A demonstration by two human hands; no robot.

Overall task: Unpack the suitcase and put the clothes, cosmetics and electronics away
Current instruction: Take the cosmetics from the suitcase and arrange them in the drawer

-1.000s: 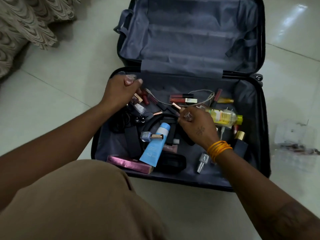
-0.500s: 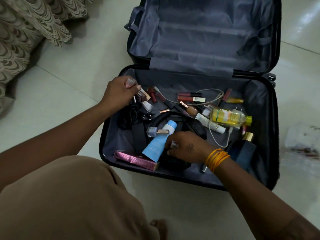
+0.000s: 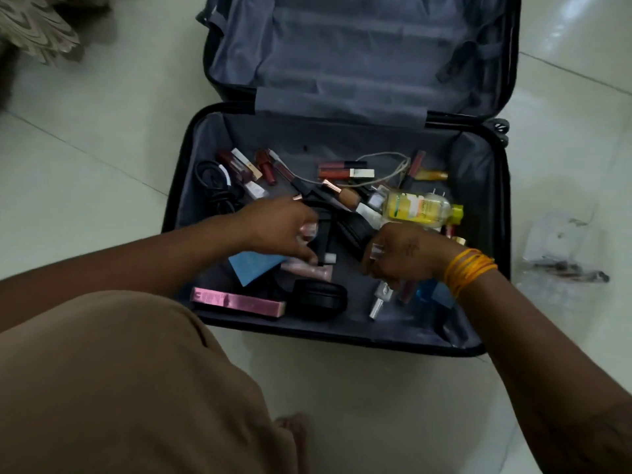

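The black suitcase (image 3: 173,203) lies open on the floor, its grey lid (image 3: 359,46) standing up behind. Cosmetics and cables are scattered inside. My left hand (image 3: 280,230) reaches in over a blue tube (image 3: 253,266), fingers bent down among a black strap and a pink tube (image 3: 307,271); what it grips is hidden. My right hand (image 3: 400,254), with orange bangles at the wrist, curls downward just below a yellow bottle (image 3: 413,206). Whether it holds anything is unclear. A silver bottle (image 3: 378,301) lies under it.
A pink box (image 3: 239,302) and a black round pouch (image 3: 318,297) lie by the near wall. Lip glosses (image 3: 345,172), a white cable (image 3: 386,162) and a black cable (image 3: 212,183) lie farther back. A clear plastic bag (image 3: 564,254) is on the tiles at right. My brown-clad knee (image 3: 119,388) fills the lower left.
My left hand has left the far-left lip glosses and come down to the middle over the blue tube. My right hand has shifted right, off the black pouch.
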